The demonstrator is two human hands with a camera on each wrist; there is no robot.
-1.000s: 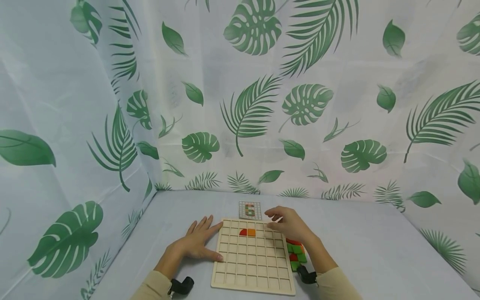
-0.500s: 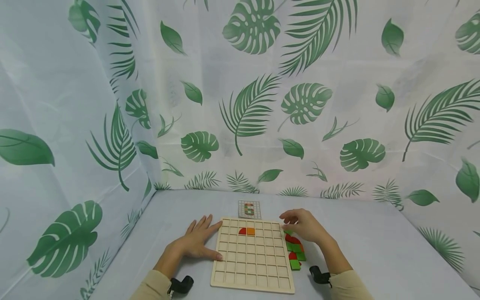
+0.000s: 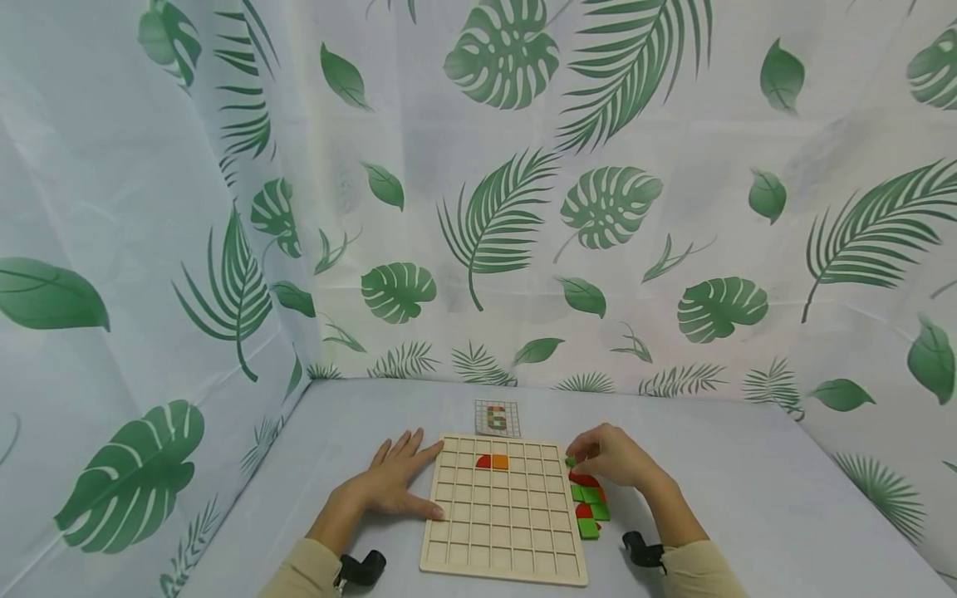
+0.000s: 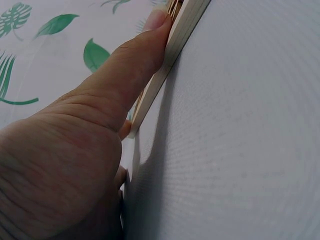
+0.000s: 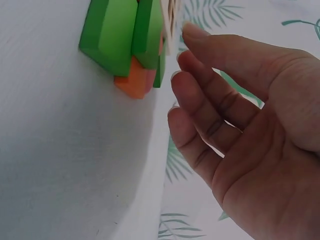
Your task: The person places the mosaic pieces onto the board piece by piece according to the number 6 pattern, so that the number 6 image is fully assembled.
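In the head view my left hand point(image 3: 398, 480) lies flat with spread fingers at the left edge of a pale wooden grid board point(image 3: 503, 523). Its thumb point(image 4: 135, 60) touches the board's side in the left wrist view. On the board, a red rounded tile point(image 3: 484, 461) sits beside an orange square tile point(image 3: 500, 462). My right hand point(image 3: 615, 455) is off the board's upper right corner, fingers loosely bent, over a small green tile point(image 3: 571, 461). The right wrist view shows nothing between its thumb and fingertips.
A pile of green, red and orange tiles point(image 3: 589, 528) lies along the board's right side, some stacked. Behind the board is a small pattern card point(image 3: 497, 418) with a coloured figure on a grid. Leaf-print cloth point(image 3: 493, 332) surrounds the table point(image 3: 748, 482).
My right hand has moved right, from over the board's upper right part to the tiles beside it, and slightly lower. My left hand and the two tiles on the board stay put.
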